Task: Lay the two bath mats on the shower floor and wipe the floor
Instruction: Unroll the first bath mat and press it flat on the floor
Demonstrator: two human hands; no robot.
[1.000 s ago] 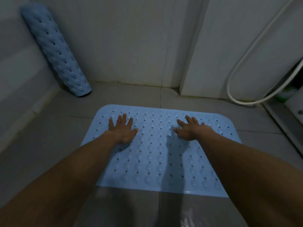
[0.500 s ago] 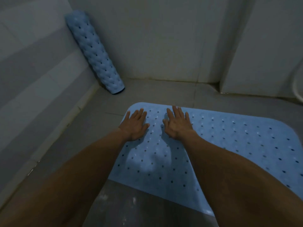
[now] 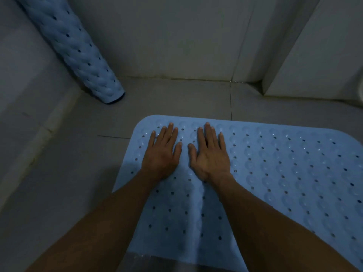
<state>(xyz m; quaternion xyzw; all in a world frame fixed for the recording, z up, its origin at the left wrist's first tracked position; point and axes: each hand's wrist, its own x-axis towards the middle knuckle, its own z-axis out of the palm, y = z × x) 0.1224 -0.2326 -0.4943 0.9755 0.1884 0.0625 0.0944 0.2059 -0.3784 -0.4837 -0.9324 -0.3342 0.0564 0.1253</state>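
Observation:
A light blue bath mat (image 3: 284,173) with rows of bumps and small holes lies flat on the grey tiled shower floor (image 3: 172,101). My left hand (image 3: 162,152) presses palm down on the mat's far left corner, fingers straight. My right hand (image 3: 210,154) lies flat beside it, thumbs almost touching. A second blue mat (image 3: 78,50), rolled into a tube, leans in the far left corner with its lower end on the floor.
Tiled walls close the space on the left and at the back. A wall corner (image 3: 275,75) juts out at the back right. Bare floor tiles lie between the flat mat and the rolled one.
Both hands slid from the mat's middle to its far left corner and came close together. The view swung left and nearer; the hose on the right is out of view.

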